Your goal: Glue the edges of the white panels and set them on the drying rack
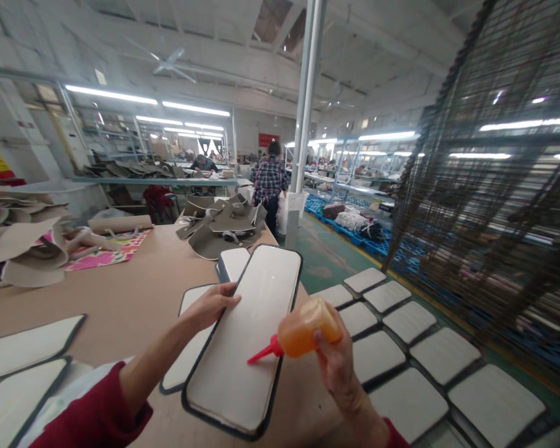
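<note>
My left hand (214, 303) grips the left edge of a long white panel (249, 323) with rounded corners and a dark rim, thumb on its face. The panel is tilted above the table. In my right hand (336, 358) is a squeeze bottle (303, 330) of amber liquid, tipped sideways. Its red nozzle (265, 350) points down-left over the panel's lower face; whether the tip touches I cannot tell. Beneath and behind the held panel lie another white panel (180, 367) and a small stack of dark-edged ones (233, 262).
Brown table (135, 298) carries grey cut pieces (228, 224) at its far end and beige pieces (28, 249) on the left. More white panels (23, 348) lie at left. Rows of white panels (443, 358) stand right, beside a tall wire rack (494, 186). A person (268, 180) stands beyond.
</note>
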### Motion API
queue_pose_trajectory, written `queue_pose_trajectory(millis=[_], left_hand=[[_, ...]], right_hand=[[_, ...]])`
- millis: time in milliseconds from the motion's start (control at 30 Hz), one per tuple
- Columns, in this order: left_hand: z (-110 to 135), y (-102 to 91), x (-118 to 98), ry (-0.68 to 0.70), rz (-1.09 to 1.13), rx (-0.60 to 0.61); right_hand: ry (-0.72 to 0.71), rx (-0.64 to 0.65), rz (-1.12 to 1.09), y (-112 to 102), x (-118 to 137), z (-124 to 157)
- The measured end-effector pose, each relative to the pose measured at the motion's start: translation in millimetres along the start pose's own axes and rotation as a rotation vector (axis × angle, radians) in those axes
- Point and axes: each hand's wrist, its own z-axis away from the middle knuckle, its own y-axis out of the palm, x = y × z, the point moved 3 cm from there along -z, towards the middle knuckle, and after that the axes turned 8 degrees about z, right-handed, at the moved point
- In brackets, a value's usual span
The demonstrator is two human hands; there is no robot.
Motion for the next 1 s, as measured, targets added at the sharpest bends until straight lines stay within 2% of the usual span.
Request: queue_pose_trajectory(millis=[67,167,233,300,400,467,500,533,633,700,767,867,933,1000], left_hand=[[1.8,-1.9,-1.2,0.002,-0.004,0.010],[7.5,2.2,-2.0,-0.042,-0.003,0.081],[9.0,3.6,-1.8,-0.057,0.014,0.091],[7.5,0.8,-0.7,-0.060,0.033,0.048],[3.2,-7.2,1.4,-0.064,0.040,-0.056],[2.5,-9.4,0.9,-0.051,0.033,-0.099],[3.0,-8.3,0.2,-0.043,0.029,-0.102],[4.0,-5.6,-0.6,-0.040,0.024,-0.093],[6.7,8.0,-1.4,-0.058,0.015,-0.011],[6.0,14.7,-0.6,-0.059,0.025,0.027],[2.6,13.3,0.2,-0.033,0.044,-0.008],[-1.9,-0.5,-0.2,-0.010,0.064,-0.117],[-2.1,-9.8,-2.1,-0.026,0.076,-0.152],[-0.9,-14.9,-4.9,-0.046,0.095,-0.166]], right_hand=[[0.031,-0.029,-0.025,-0.7,3.5,-1.1],[-0.015,-0.240,-0.117,-4.9,15.5,-32.0],[-0.032,-0.315,-0.151,-7.3,18.5,-47.1],[0.010,-0.300,-0.166,-8.5,14.4,-42.5],[0.155,-0.112,-0.168,-4.7,1.2,-8.1],[0.182,0.002,-0.122,0.5,-2.5,9.4],[0.163,0.009,-0.095,3.2,-1.5,10.7],[0.128,-0.024,-0.069,5.6,1.2,6.7],[-0.002,-0.225,-0.045,12.6,12.7,-22.7],[-0.034,-0.282,-0.072,18.1,16.9,-35.9],[0.035,-0.211,-0.100,22.8,15.4,-31.8],[0.216,0.006,-0.136,21.8,10.5,-4.9],[0.245,-0.021,-0.190,9.3,13.6,5.6],[0.171,-0.180,-0.234,-9.5,22.8,1.3]])
